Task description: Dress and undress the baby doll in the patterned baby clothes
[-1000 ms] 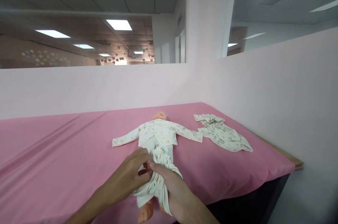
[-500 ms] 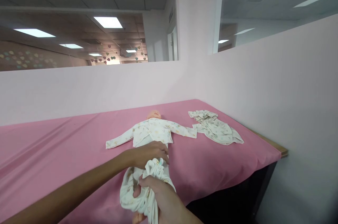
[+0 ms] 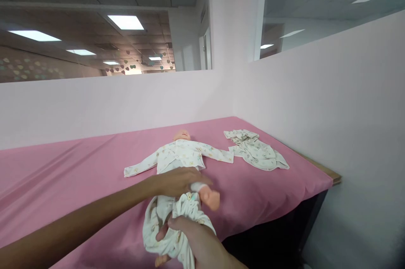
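A baby doll [image 3: 182, 155] lies on its back on the pink table cover [image 3: 79, 176], dressed in a white printed top with both sleeves spread. My left hand [image 3: 177, 181] rests over the doll's hips and holds one leg, whose bare foot [image 3: 210, 198] sticks out to the right. My right hand [image 3: 186, 229] grips the bunched white printed trousers [image 3: 164, 226] below it. The doll's other foot [image 3: 161, 259] peeks out beneath the cloth near the table's front edge.
A second crumpled printed garment [image 3: 256, 150] lies at the right end of the table. Pale partition walls [image 3: 316, 91] close off the back and right sides. The table's wooden corner [image 3: 333, 177] shows at the right, with a drop to the floor beyond.
The trousers have come down off one leg, and that bare foot now sticks out to the right. My left hand moved up onto the doll's hips. The view shifted slightly.
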Tool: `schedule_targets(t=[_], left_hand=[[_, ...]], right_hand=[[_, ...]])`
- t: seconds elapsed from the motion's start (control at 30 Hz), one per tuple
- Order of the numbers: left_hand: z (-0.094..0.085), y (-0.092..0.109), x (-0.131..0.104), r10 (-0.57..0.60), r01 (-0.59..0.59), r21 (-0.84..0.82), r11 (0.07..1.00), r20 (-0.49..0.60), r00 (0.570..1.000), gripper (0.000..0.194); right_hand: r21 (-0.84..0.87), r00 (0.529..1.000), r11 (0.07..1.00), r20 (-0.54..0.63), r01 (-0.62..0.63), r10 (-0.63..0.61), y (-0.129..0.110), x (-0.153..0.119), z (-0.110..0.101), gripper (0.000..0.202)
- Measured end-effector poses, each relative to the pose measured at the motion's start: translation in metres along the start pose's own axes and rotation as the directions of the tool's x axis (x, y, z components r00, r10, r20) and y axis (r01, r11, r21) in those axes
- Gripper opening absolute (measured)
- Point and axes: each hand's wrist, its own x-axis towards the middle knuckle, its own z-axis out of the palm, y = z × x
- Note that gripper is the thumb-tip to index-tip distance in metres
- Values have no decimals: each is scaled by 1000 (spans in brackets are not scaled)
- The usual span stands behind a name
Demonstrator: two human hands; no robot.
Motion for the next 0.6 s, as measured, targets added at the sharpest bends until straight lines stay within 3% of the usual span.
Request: schedule_targets(t=[0.1,0.2,0.37,0.6], left_hand=[[-17,5,-1,-113,113,-33,993,-13,994,32],[-24,5,-6,-175,172,-74,982,-31,984,37],[-5,-10,-11,-21,23,-38,999,57,998,41],[18,-18,-8,58,-63,275,959,26,998,34]], right_hand=[[132,994,986,-2,106,-107,-4,-3,-12,18],[216,980,956,-60,201,-192,-16,-8,-25,19],[209,971,954,-153,215,-185,-36,-21,-42,28],[97,956,968,-206,232,-208,-40,-32,-53,29]])
